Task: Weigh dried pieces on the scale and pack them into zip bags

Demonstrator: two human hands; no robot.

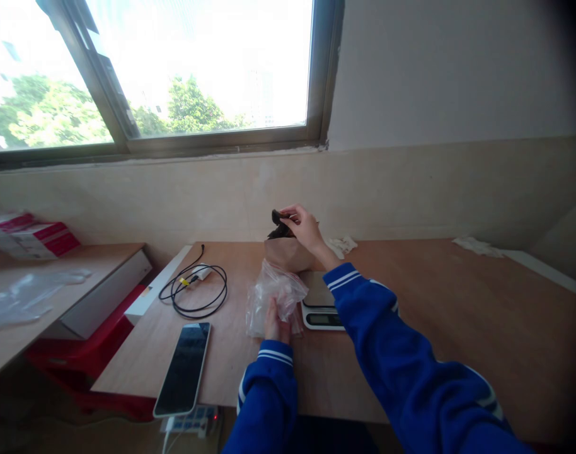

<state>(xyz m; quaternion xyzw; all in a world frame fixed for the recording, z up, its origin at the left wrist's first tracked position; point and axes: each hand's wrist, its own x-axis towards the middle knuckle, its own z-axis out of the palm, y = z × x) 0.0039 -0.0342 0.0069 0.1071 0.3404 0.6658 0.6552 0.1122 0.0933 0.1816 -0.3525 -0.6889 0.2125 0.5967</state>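
My right hand (305,228) is raised over a brown paper bag (288,253) and pinches a clump of dark dried stuff (279,224) at the bag's mouth. The bag stands on a small white digital scale (319,308). My left hand (275,323) grips a crumpled clear plastic bag (273,293) that rests on the wooden table (458,302) just left of the scale. Both arms wear blue sleeves with white stripes.
A phone (183,368) lies face up near the table's front left edge. A coiled black cable with a white charger (194,287) sits behind it. White crumpled papers (341,244) lie by the wall. A side table at left holds plastic wrap (28,295) and red-white boxes (33,236).
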